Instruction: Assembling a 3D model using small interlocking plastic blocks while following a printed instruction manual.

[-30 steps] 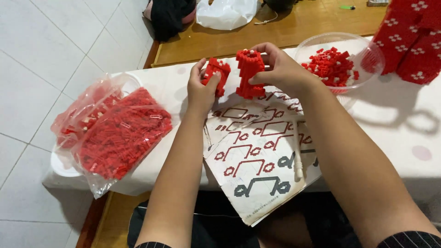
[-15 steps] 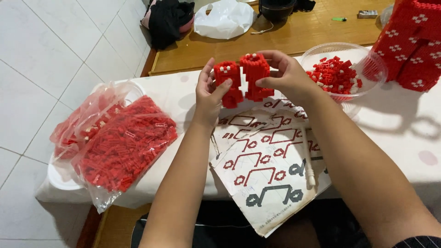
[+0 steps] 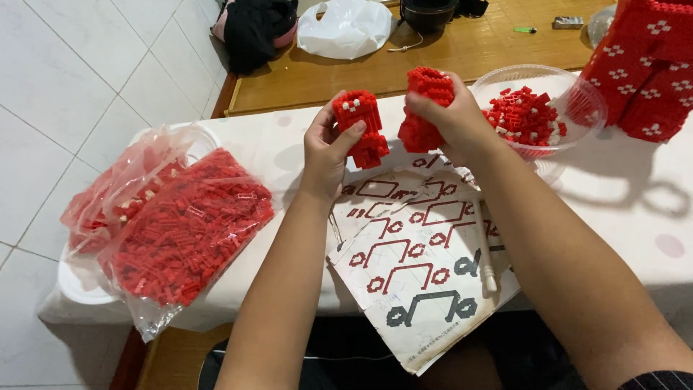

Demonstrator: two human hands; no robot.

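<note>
Brick blocks, two of them, both red, are held up above the worktop (image 3: 289, 155), one in each hand, with a narrow gap between them.

Left block (image 3: 360, 127): red with a few white studs near its top, upright. Left hand (image 3: 326, 148) grips it from the left side; thumb lies across its front, fingers wrapped behind. Fingers clenched on the block.

Right block (image 3: 424, 108): all red, tilted slightly, top end higher than the left block. Right hand (image 3: 453, 121) covers its right side and back; fingers (image 3: 426, 108) curl over the front. Fingers clenched on the block.

Below the hands: instruction sheet (image 3: 415, 263) flat on the worktop, printed with red and dark grey shapes joined by lines, its lower corner hanging past the near edge. A white pen-like tool (image 3: 485, 253) lies on the sheet, just beside the right forearm.

Right of the hands: clear bowl (image 3: 577, 126) holding loose red bricks (image 3: 523, 115), near the right hand but not touching it. Beyond the bowl, at the frame's upper right, a large red model (image 3: 646, 68) with white cross marks.

Left: clear bag (image 3: 180, 231) packed with red bricks, resting on a white plate (image 3: 83, 285) at the worktop's left edge, well apart from the left hand.

Far side: wooden floor panel (image 3: 462, 54) with a white plastic bag (image 3: 345, 27) and a dark bundle (image 3: 256, 29).
</note>
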